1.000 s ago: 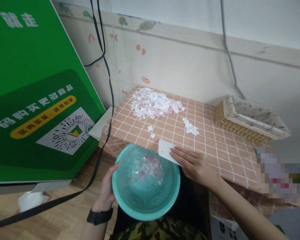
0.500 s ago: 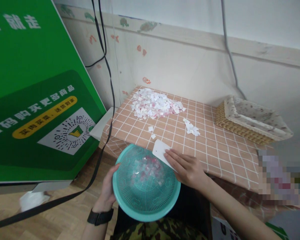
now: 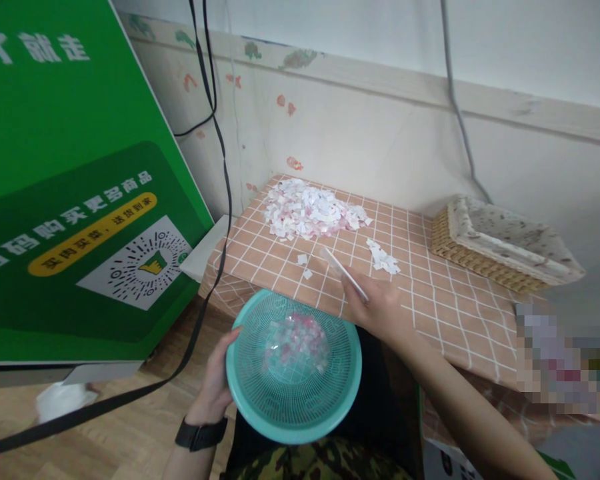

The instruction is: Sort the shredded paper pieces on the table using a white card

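Note:
My left hand (image 3: 219, 373) grips the left rim of a teal plastic colander (image 3: 293, 417), holding it against the table's front edge. Clear and pinkish small pieces (image 3: 297, 343) lie in its bottom. In my right hand (image 3: 375, 303) is a thin flat white card (image 3: 347, 277), tilted on edge above the checked tablecloth. A heap of small white and pink paper-like pieces (image 3: 310, 207) covers the back left of the table. Two loose white squares (image 3: 303, 260) lie left of the card, and a small cluster of white pieces (image 3: 383, 257) is to its right.
A cloth-lined wicker basket (image 3: 505, 247) stands at the table's right, by the wall. A large green sign panel (image 3: 80, 167) rises at the left. A black cable (image 3: 225, 200) hangs in front of the table's left end. A white bag-like item (image 3: 65, 400) lies on the floor.
My right hand has lifted the card from the colander's rim back over the tablecloth and turned it on edge. The colander and my left hand stay in nearly the same place.

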`<state>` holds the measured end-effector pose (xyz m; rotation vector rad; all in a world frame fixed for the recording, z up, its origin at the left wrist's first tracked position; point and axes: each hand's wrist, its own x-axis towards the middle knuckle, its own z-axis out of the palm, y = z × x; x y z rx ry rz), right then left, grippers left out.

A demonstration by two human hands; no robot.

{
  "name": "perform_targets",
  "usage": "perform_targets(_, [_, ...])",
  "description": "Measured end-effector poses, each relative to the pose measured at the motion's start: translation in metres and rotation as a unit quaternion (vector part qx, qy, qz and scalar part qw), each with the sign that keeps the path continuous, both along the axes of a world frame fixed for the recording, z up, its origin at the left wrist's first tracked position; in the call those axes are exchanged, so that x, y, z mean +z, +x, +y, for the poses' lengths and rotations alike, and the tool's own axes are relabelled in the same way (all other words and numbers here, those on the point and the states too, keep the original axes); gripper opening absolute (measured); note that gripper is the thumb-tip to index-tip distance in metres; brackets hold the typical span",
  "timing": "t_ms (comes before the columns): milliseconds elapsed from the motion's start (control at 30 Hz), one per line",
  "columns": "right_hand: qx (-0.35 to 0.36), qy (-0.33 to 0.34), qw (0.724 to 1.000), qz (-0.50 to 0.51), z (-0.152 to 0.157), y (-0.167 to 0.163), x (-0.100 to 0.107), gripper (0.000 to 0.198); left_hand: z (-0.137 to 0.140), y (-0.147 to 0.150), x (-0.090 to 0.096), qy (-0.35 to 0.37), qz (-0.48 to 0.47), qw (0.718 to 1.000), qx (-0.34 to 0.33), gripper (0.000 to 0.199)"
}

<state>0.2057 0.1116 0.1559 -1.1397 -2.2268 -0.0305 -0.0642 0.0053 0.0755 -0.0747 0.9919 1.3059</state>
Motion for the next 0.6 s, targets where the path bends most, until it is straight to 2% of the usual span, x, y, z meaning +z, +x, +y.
perform_targets(100, [-0.033,-0.055,0.997,0.049,0.002,-0.016,0.012,0.022,0.0,0.0,-0.001,-0.006,0.004,1.0,0.003,0.007])
perform_targets(200, [-0.049,-0.081,0.994,0.063,0.003,-0.024,0.018,0.022,0.0,-0.001,-0.002,-0.004,-0.003,1.0,0.002,0.008])
perform_targets(433, [-0.08,-0.137,0.983,0.094,0.004,-0.029,0.008,0.025,-0.001,-0.001,-0.003,-0.01,-0.012,1.0,0.01,0.005])
perform_targets(600, [-0.117,-0.136,0.98,0.092,0.006,-0.031,0.002,0.028,0.001,-0.001,-0.002,-0.002,-0.021,1.0,0.007,0.004])
